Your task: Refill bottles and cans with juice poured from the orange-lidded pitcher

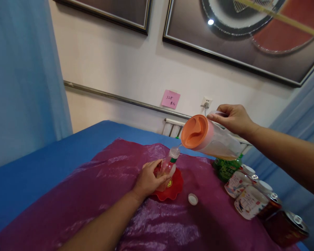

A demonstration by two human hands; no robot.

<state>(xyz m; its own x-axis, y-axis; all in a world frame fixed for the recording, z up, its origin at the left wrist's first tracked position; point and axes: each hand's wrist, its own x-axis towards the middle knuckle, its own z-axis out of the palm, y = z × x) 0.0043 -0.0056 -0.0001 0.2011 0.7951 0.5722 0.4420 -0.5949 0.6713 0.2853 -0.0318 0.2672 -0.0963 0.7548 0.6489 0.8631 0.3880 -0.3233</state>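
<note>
My left hand (149, 179) is wrapped round a clear plastic bottle (170, 162), which leans a little to the right over a red scalloped plate (176, 188). The bottle's mouth is uncapped. My right hand (234, 118) grips the handle of a clear pitcher (219, 143) with an orange lid (195, 131). The pitcher is tilted left, its spout at the bottle's mouth, and a thin stream seems to run between them. Some yellowish liquid lies along the pitcher's lower side. A white cap (193, 199) rests on the purple sheet to the right of the plate.
At the right stand a green bottle (226, 169), white printed cups (251, 202) and several drink cans (288, 226). A purple plastic sheet (94, 195) covers much of the blue table (89, 139). Behind are a wall rail (115, 97), a socket (206, 102) and blue curtains (23, 76).
</note>
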